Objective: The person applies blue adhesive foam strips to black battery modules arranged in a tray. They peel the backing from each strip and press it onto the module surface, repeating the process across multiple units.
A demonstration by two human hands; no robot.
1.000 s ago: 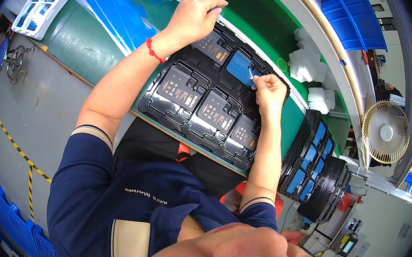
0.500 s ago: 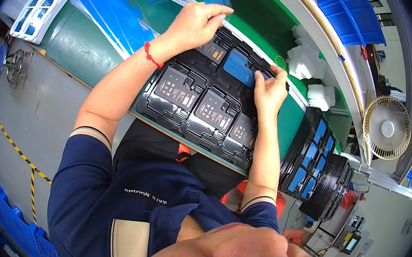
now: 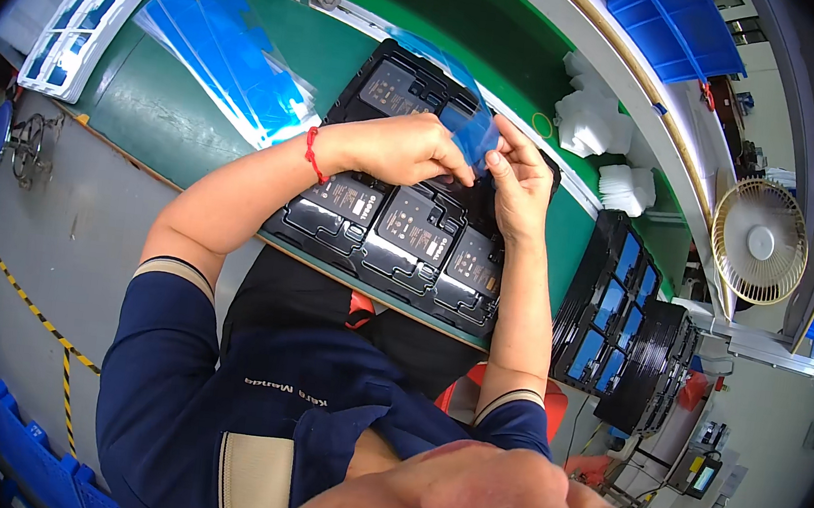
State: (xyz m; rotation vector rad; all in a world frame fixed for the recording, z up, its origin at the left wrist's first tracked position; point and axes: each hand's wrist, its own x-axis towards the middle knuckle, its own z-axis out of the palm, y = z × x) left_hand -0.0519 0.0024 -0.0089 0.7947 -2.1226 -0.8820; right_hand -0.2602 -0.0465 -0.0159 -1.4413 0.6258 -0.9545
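A black moulded tray (image 3: 326, 221) lies on the green bench, with several flat black rectangular units (image 3: 420, 224) with printed labels in its pockets. Over the tray's far middle, a curved piece of clear blue film (image 3: 470, 127) stands up and bends away toward the back. My left hand (image 3: 423, 152), with a red cord on its wrist, is closed in a pinch at the film's near edge. My right hand (image 3: 522, 182) faces it at the tray's right side, thumb and fingers closed about the film's right edge. The hands hide the units beneath them.
Loose blue film sheets (image 3: 225, 47) lie fanned out on the bench at left, beyond them a white tray (image 3: 99, 18) of blue-covered pieces. Stacked black trays (image 3: 608, 320) stand at right. White foam pieces (image 3: 595, 120), a fan (image 3: 761, 242) and a blue bin (image 3: 674, 29) are farther back.
My left hand has come from the tray's far edge nearer and right, close to my right hand. The blue film that curled behind the tray now stands between my hands.
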